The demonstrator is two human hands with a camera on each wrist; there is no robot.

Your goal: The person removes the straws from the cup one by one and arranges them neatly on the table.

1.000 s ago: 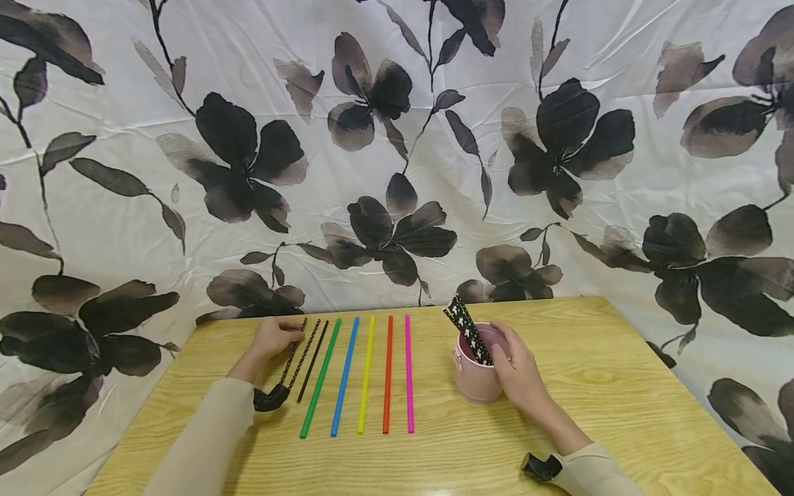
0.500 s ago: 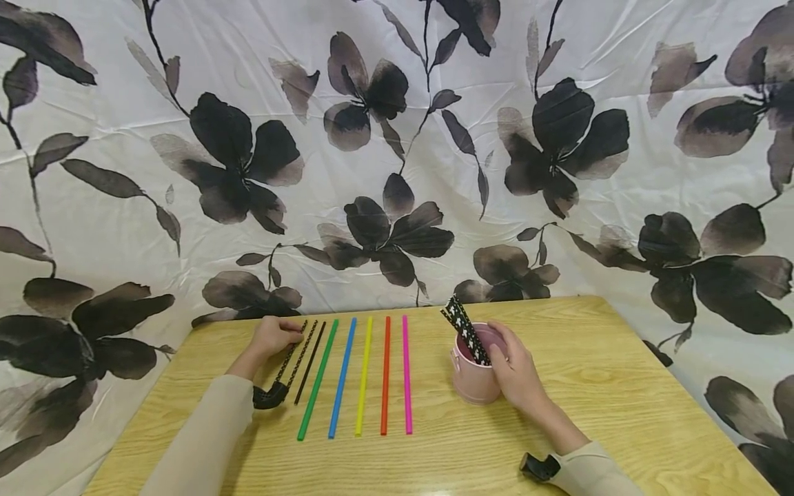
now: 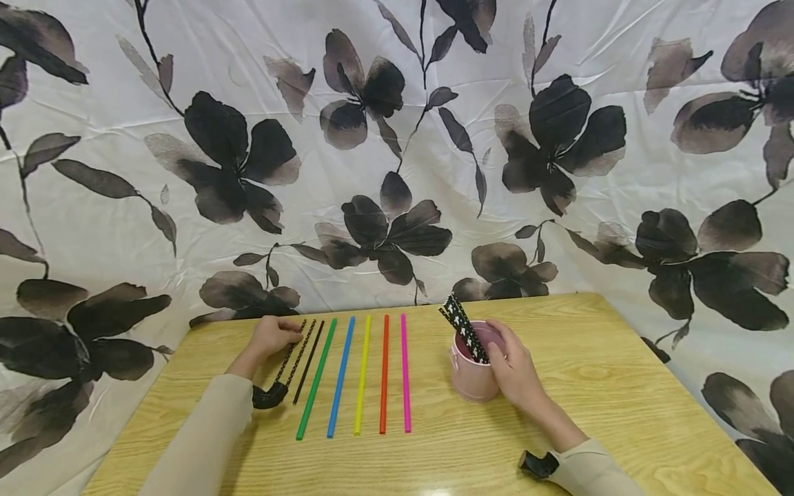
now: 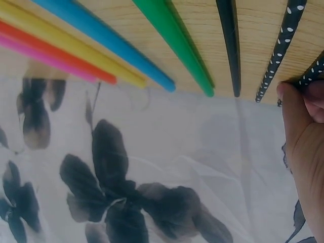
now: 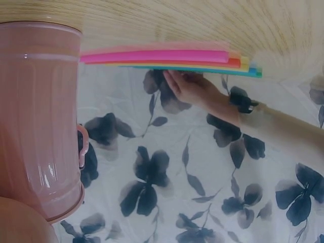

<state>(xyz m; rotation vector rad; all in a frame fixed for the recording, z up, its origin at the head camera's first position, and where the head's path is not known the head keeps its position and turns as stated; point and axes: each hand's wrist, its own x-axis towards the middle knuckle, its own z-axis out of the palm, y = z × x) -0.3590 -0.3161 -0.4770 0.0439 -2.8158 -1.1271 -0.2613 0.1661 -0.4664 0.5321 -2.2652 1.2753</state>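
My left hand [image 3: 271,335] pinches the far end of the leftmost black dotted straw [image 4: 312,72], which lies on the table. Beside it is another dotted straw [image 4: 279,53], then a plain black straw [image 3: 308,363]. Further right, spaced apart, lie a green straw [image 3: 316,380], a blue straw [image 3: 341,377], a yellow straw [image 3: 362,375], a red straw [image 3: 384,375] and a magenta straw [image 3: 406,375]. At the right, my right hand [image 3: 517,366] holds a small pink bucket [image 3: 474,383] by its side and rim. Several black-and-white patterned straws [image 3: 466,332] lean out of it.
The wooden table [image 3: 459,451] ends at the back against a white cloth [image 3: 428,172] with dark flowers. A black camera mount [image 3: 270,396] sits on the left wrist, another black mount [image 3: 538,465] on the right. A small pink handle [image 5: 83,147] sticks out from the bucket's side.
Both hands keep their places on the straw and the bucket. The head view has shifted slightly, so everything appears a little further left.
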